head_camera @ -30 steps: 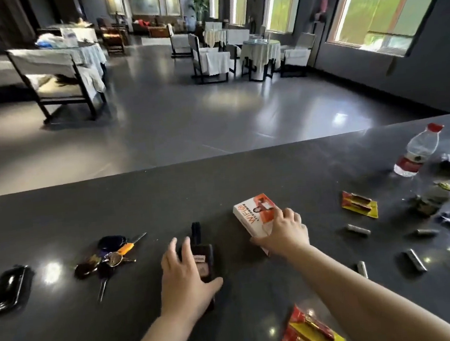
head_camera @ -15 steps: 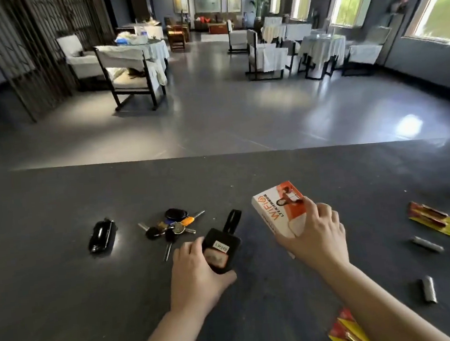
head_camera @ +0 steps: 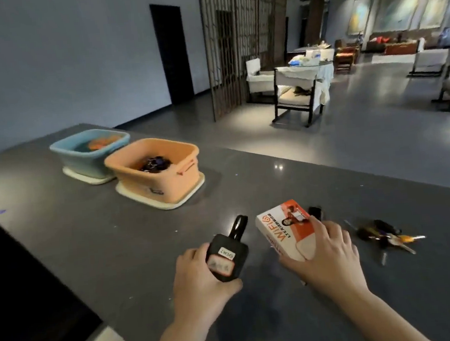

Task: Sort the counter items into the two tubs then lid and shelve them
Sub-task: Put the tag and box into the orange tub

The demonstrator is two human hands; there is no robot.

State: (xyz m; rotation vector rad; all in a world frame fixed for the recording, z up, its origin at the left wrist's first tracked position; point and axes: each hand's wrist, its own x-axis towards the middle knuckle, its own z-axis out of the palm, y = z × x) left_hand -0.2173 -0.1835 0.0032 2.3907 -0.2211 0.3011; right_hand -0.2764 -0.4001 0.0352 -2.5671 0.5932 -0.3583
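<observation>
My left hand (head_camera: 198,278) grips a small black device (head_camera: 227,257) with a loop strap and a white label, lifted just above the dark counter (head_camera: 116,242). Beside it, my right hand (head_camera: 327,253) holds a white and orange WiFi box (head_camera: 283,227). Further left on the counter stand two open tubs, each on a cream lid: an orange tub (head_camera: 165,185) with dark items inside, and behind it a blue tub (head_camera: 84,161) with something orange inside.
A bunch of keys (head_camera: 384,234) lies on the counter right of my right hand, and a small black object (head_camera: 316,212) sits behind the box. A black panel (head_camera: 25,291) fills the lower left. Beyond the counter edge are open floor, chairs and tables.
The view has swung left, bringing the two tubs into sight. Both hands have lifted their items off the counter and carried them leftward, past the keys.
</observation>
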